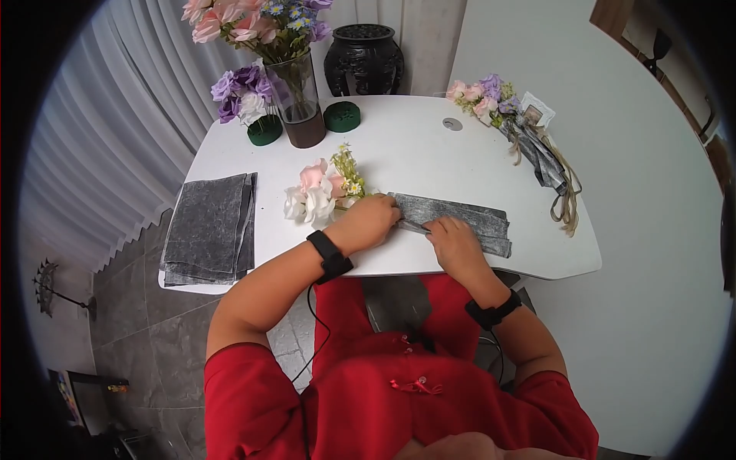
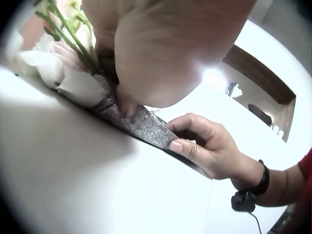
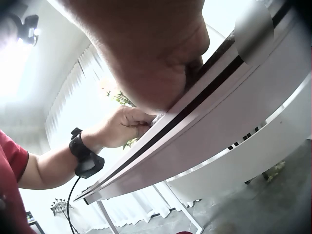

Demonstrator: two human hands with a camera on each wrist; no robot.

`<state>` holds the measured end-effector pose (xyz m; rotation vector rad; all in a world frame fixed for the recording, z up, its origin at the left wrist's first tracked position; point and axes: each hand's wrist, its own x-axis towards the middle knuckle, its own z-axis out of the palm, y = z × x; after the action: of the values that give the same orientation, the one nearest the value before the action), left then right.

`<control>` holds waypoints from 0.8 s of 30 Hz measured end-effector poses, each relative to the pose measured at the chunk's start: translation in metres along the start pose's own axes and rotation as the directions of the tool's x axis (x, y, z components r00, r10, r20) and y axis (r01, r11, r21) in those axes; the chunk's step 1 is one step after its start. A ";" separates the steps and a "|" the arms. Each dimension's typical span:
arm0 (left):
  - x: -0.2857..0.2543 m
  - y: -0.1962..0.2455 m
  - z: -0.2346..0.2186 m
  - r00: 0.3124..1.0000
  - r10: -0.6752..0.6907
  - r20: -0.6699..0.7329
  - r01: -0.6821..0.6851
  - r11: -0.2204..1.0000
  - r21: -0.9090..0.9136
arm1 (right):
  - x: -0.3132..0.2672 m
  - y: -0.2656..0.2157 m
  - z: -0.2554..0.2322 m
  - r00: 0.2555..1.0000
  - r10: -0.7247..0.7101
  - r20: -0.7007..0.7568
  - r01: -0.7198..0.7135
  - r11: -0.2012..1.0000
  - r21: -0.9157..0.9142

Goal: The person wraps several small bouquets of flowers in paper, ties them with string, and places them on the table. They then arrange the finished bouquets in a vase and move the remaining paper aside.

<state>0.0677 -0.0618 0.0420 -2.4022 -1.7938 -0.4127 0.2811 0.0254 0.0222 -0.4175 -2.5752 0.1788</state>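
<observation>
A folded strip of dark grey crinkled wrapping paper (image 1: 468,215) lies near the table's front edge. My left hand (image 1: 366,224) pinches its left end, beside the stems of a small bunch of artificial flowers (image 1: 316,192), pink and white roses with a yellow-green sprig. In the left wrist view, my left thumb presses on the paper next to the green stems (image 2: 80,51). My right hand (image 1: 458,247) pinches the paper's near edge between thumb and fingers, a short way to the right. The lower stems are hidden behind my left hand.
A stack of grey paper sheets (image 1: 207,226) lies at the left. Behind stand a glass vase (image 1: 295,92) of flowers, purple and white roses (image 1: 249,96) in green foam, and a green foam disc (image 1: 342,116). A wrapped bouquet (image 1: 537,153) with twine lies at the right.
</observation>
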 end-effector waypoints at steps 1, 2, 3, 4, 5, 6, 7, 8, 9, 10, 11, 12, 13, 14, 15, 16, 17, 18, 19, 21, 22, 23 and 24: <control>0.003 -0.005 -0.001 0.998 -0.042 0.056 0.046 0.996 -0.074 | 0.002 0.002 0.001 1.000 -0.004 0.002 0.004 1.000 0.002; 0.006 -0.009 -0.001 0.997 -0.047 0.055 0.051 0.996 -0.074 | 0.005 0.004 0.002 0.999 0.046 0.026 -0.047 0.999 0.019; 0.010 -0.009 -0.005 0.992 -0.104 0.067 0.113 0.982 -0.151 | 0.008 0.005 0.001 0.994 0.098 0.051 -0.100 0.994 0.034; 0.013 -0.009 -0.009 0.984 -0.158 0.082 0.173 0.959 -0.225 | 0.012 0.008 -0.001 0.994 0.096 0.051 -0.098 0.995 0.036; 0.016 -0.011 -0.011 0.984 -0.158 0.083 0.172 0.960 -0.223 | 0.019 0.011 -0.003 0.970 0.191 0.147 -0.207 0.973 0.098; 0.018 -0.012 -0.013 0.974 -0.207 0.097 0.226 0.933 -0.280 | 0.024 0.014 -0.006 0.928 0.278 0.247 -0.320 0.936 0.150; 0.020 -0.013 -0.013 0.961 -0.253 0.114 0.277 0.900 -0.335 | 0.028 0.017 -0.007 0.928 0.282 0.245 -0.324 0.934 0.150; 0.022 -0.016 -0.011 0.962 -0.248 0.117 0.273 0.902 -0.334 | 0.031 0.020 -0.009 0.910 0.301 0.286 -0.366 0.907 0.208; 0.024 -0.018 -0.008 0.972 -0.222 0.081 0.236 0.898 -0.372 | 0.034 0.023 -0.010 0.890 0.316 0.328 -0.408 0.875 0.262; 0.025 -0.019 -0.005 0.979 -0.198 0.043 0.198 0.891 -0.409 | 0.036 0.026 -0.010 0.888 0.322 0.327 -0.412 0.873 0.260; 0.026 -0.020 -0.002 0.980 -0.193 0.044 0.194 0.892 -0.410 | 0.039 0.030 -0.009 0.870 0.320 0.375 -0.434 0.858 0.275; 0.026 -0.016 -0.005 0.990 -0.124 -0.060 0.101 0.951 -0.294 | 0.042 0.034 -0.008 0.849 0.315 0.424 -0.456 0.842 0.288; 0.025 -0.011 -0.008 0.987 -0.045 -0.155 0.019 0.986 -0.164 | 0.044 0.038 -0.006 0.848 0.315 0.425 -0.457 0.842 0.288; 0.021 -0.004 -0.010 0.977 0.056 -0.204 -0.057 0.998 0.000 | 0.045 0.043 -0.003 0.841 0.299 0.451 -0.457 0.838 0.298; 0.020 0.002 -0.010 0.962 0.140 -0.234 -0.117 0.987 0.112 | 0.047 0.045 -0.002 0.834 0.282 0.474 -0.457 0.834 0.309; 0.016 0.011 -0.009 0.975 0.090 -0.201 -0.069 0.991 0.111 | 0.049 0.046 -0.002 0.835 0.283 0.472 -0.458 0.833 0.311; 0.013 0.017 -0.009 0.985 0.039 -0.168 -0.020 0.994 0.110 | 0.050 0.048 -0.003 0.810 0.293 0.508 -0.493 0.809 0.319; 0.012 0.018 -0.007 0.985 0.041 -0.166 -0.023 0.994 0.109 | 0.050 0.047 -0.004 0.782 0.303 0.544 -0.529 0.784 0.324; 0.011 0.018 -0.005 0.985 0.044 -0.167 -0.022 0.991 0.128 | 0.049 0.047 -0.003 0.781 0.306 0.544 -0.532 0.782 0.324; 0.010 0.016 -0.001 0.984 0.049 -0.171 -0.023 0.988 0.151 | 0.049 0.047 -0.002 0.802 0.308 0.512 -0.508 0.802 0.314; 0.011 0.015 0.001 0.985 0.053 -0.167 -0.022 0.982 0.186 | 0.048 0.044 -0.001 0.803 0.309 0.510 -0.508 0.802 0.314; 0.011 0.014 0.003 0.985 0.057 -0.163 -0.020 0.975 0.221 | 0.045 0.040 0.000 0.818 0.350 0.457 -0.508 0.811 0.289; 0.012 0.014 0.003 0.985 0.057 -0.165 -0.020 0.975 0.221 | 0.043 0.034 -0.001 0.830 0.387 0.402 -0.509 0.820 0.262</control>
<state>0.0850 -0.0539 0.0431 -2.1783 -1.6251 -0.3824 0.2555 0.0712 0.0368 -0.9276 -2.6287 0.9571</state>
